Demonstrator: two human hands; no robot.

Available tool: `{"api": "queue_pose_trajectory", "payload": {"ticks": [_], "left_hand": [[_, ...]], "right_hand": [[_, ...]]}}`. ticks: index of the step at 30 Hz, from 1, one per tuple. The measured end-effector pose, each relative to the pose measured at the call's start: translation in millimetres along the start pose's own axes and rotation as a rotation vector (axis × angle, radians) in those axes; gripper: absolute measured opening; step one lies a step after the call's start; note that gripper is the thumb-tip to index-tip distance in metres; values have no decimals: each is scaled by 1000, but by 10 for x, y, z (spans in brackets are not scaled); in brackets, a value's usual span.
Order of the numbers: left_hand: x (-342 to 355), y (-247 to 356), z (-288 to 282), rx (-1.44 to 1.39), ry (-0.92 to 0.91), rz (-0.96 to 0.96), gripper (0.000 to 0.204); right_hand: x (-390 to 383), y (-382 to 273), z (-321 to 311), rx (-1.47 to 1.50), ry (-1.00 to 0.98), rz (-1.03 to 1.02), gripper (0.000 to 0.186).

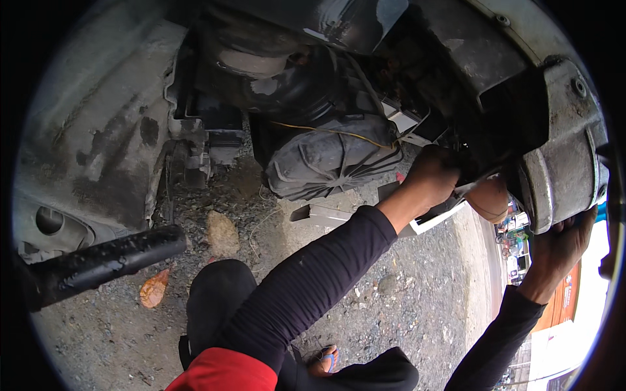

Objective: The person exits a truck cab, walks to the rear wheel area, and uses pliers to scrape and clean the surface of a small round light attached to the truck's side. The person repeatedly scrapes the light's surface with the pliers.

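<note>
Head view: I'm working up under a vehicle, both hands on its dirty metal parts.

My left hand [427, 177] is closed, reaching into the dark cavity beside a pale flat bracket [430, 220]; what it grips is hidden. My right hand [566, 242] cups the lower edge of the dull silver drum-like housing [564, 156] at the right, fingers curled on it. The housing looks still mounted, so I judge the work mid-way. A ribbed, dusty black rubber boot [332, 159] hangs centre; a rough black bar [104, 260] crosses at the left above the gravel ground [391, 313].
</note>
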State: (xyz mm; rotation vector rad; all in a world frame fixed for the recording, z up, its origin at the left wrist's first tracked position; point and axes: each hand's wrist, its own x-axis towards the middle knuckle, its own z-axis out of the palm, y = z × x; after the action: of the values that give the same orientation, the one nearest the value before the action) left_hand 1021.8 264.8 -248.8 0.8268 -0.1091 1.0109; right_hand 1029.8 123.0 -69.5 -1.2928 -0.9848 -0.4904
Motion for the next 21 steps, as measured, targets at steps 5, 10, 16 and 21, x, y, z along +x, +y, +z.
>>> {"api": "queue_pose_trajectory", "payload": {"ticks": [5, 10, 16, 21], "left_hand": [[18, 34, -103, -165, -91, -28, 14], [13, 48, -92, -35, -68, 9, 19], [28, 66, -79, 194, -73, 55, 22], [19, -3, 28, 133, -19, 25, 24]], "right_hand": [[-2, -24, 34, 26, -34, -2, 29], [-10, -19, 3, 60, -65, -3, 29], [-38, -32, -5, 125, -97, 0, 28], [-86, -32, 32, 239, -174, 20, 27]]}}
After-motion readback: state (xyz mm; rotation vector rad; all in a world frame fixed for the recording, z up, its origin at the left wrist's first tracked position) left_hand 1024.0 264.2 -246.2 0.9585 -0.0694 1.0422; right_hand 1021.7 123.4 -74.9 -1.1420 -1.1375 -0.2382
